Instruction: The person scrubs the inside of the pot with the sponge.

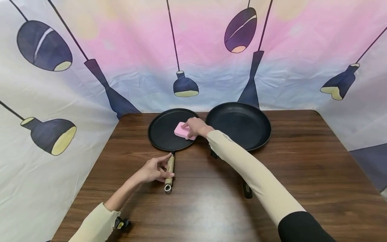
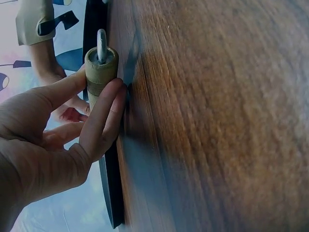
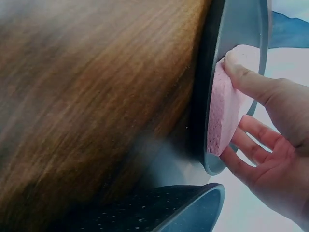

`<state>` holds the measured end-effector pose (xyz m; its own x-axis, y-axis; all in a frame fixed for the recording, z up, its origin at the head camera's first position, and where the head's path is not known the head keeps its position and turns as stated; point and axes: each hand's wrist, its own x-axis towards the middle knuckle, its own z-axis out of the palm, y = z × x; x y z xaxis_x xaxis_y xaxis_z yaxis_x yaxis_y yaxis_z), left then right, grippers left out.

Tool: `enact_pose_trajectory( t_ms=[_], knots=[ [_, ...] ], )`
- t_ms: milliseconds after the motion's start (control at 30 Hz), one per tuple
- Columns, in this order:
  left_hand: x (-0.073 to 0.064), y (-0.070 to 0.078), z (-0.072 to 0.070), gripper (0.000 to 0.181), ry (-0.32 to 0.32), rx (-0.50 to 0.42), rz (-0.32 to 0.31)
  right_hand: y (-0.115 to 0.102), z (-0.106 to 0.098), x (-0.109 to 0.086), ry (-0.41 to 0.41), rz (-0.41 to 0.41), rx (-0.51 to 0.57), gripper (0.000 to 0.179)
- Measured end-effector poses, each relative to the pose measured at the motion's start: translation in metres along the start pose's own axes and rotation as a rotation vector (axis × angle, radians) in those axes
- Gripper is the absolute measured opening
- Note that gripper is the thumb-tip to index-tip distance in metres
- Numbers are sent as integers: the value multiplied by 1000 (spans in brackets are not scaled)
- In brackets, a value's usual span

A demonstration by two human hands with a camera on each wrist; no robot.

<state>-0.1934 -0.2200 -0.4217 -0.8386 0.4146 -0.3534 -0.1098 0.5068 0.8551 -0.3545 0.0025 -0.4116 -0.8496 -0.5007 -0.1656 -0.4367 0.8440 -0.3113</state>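
A flat black pan (image 1: 163, 129) with a wooden handle (image 1: 170, 166) lies at the back left of the table. My left hand (image 1: 152, 169) grips that handle from the left, thumb and fingers on either side; in the left wrist view the handle's metal ring (image 2: 101, 46) points toward the camera. With my right hand (image 1: 198, 127) I hold a pink sponge (image 1: 181, 130) on the right part of the pan's surface. Thumb and fingers pinch the sponge's edges in the right wrist view, where its porous side (image 3: 219, 116) shows.
A larger, deeper black frying pan (image 1: 239, 124) stands just right of the flat one. My right forearm crosses over it and hides part of its black handle (image 1: 247, 190). The brown wooden table (image 1: 205, 208) meets a patterned cloth (image 1: 145, 84) at the back.
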Motion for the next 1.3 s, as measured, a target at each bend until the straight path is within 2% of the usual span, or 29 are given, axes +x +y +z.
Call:
enact_pose_trajectory(
  t_ms=[167, 400, 633, 867, 1033, 1300],
  knots=[
    [1, 0, -1, 87, 6, 11, -1, -1, 3, -1, 12, -12, -29, 58],
    [3, 1, 0, 86, 12, 24, -6, -7, 6, -9, 11, -84, -80, 54],
    [4, 0, -2, 87, 14, 29, -4, -17, 5, -14, -87, -166, -187, 42],
    [5, -2, 0, 88, 8, 10, -2, -25, 12, -16, -100, -168, -179, 52],
    [6, -3, -1, 86, 4, 3, 8, -32, 16, -14, -83, -166, -186, 52],
    [5, -1, -1, 86, 8, 22, -12, -45, 20, -8, -81, -201, -178, 51]
  ],
)
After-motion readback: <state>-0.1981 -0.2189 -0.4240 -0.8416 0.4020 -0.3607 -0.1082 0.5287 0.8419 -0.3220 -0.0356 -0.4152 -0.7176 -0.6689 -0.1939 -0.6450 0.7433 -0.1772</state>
